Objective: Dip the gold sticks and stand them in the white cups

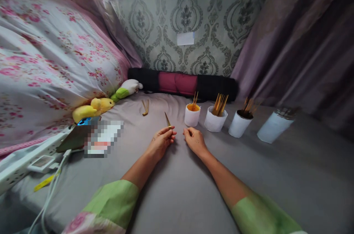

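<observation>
My left hand [163,140] pinches a slim, pointed, gold-brown stick [167,119], its tip slanting up and away over the grey sheet. Close by on the right, my right hand [195,141] is closed with its fingers curled, and whatever it may hold is hidden. Just beyond it stands a white cup with an orange inside [192,116], holding a few thin sticks. Rightward in a row are a wider white cup [215,125] full of sticks, a white cup with a dark inside [239,126], and a tilted-looking white container [273,128] with blurred contents.
A small group of gold-brown sticks [145,107] lies beyond my left hand. Leftward are plush toys [94,109], a phone [73,138], a blurred-out white item [103,140], and a power strip [16,173] with cables. A black-and-maroon roll [177,82] lies against the wall.
</observation>
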{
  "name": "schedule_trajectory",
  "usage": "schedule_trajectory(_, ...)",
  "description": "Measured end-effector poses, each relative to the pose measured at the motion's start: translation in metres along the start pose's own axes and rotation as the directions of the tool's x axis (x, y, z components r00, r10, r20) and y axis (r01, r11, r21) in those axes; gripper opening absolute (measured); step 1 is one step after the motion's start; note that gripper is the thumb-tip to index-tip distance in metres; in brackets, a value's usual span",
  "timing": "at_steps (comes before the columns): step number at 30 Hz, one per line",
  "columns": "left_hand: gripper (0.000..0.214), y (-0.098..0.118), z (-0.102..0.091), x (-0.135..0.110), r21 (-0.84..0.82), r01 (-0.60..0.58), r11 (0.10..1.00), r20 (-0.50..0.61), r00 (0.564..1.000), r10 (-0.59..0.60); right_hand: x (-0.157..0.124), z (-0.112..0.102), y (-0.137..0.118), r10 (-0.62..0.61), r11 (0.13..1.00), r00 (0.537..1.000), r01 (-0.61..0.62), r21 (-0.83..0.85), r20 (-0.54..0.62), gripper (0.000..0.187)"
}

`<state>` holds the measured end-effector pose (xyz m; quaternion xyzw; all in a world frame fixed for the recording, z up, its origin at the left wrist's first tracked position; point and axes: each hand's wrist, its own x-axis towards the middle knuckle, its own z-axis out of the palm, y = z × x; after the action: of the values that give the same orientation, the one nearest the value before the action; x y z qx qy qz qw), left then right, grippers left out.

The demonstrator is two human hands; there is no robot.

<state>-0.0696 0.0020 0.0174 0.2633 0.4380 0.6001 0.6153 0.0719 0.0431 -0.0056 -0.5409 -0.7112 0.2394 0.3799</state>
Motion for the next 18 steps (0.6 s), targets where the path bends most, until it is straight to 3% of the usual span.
schedule_trajectory(12, 0.033, -0.012, 0.004, -0.028, 0.082, -0.038, 0.996, 0.043, 0.998, 0.035, 0.001, -0.007, -0.003, 0.032, 0.978, 0.993, -0.054, 0.2, 0.111, 0.039)
schedule_trajectory(18, 0.035, -0.014, 0.005, -0.037, 0.168, -0.092, 0.981, 0.086, 0.993, 0.078, 0.003, -0.007, 0.001, 0.014, 0.927, 0.983, -0.083, 0.367, 0.186, 0.039)
